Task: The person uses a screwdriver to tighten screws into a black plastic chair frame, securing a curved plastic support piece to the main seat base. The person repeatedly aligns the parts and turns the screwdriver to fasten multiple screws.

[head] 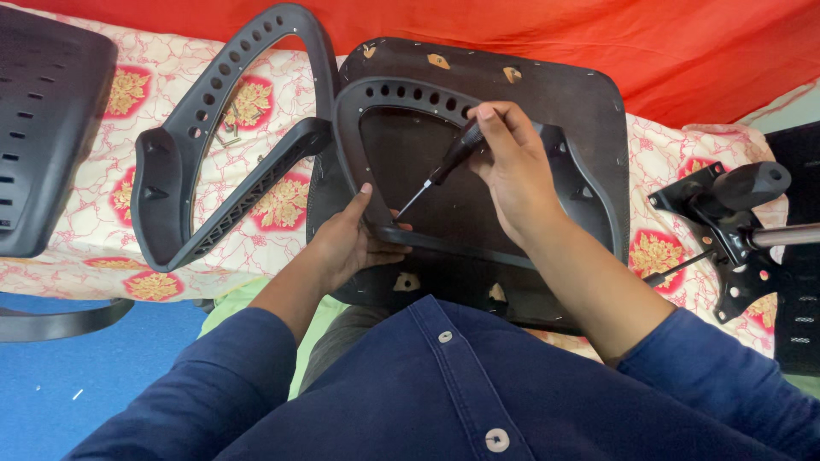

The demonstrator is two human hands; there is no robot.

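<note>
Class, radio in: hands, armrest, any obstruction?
Right hand shut on screwdriver. Left hand steadies armrest on seat base. Nothing blocking.

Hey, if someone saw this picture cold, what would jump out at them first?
Probably the right hand at centre, holding a black-handled screwdriver with its tip pointed down at a black plastic armrest, which the left hand grips at its lower corner over an upturned seat base. A second armrest lies to the left on the flowered cloth, against a bright red sheet behind.
</note>
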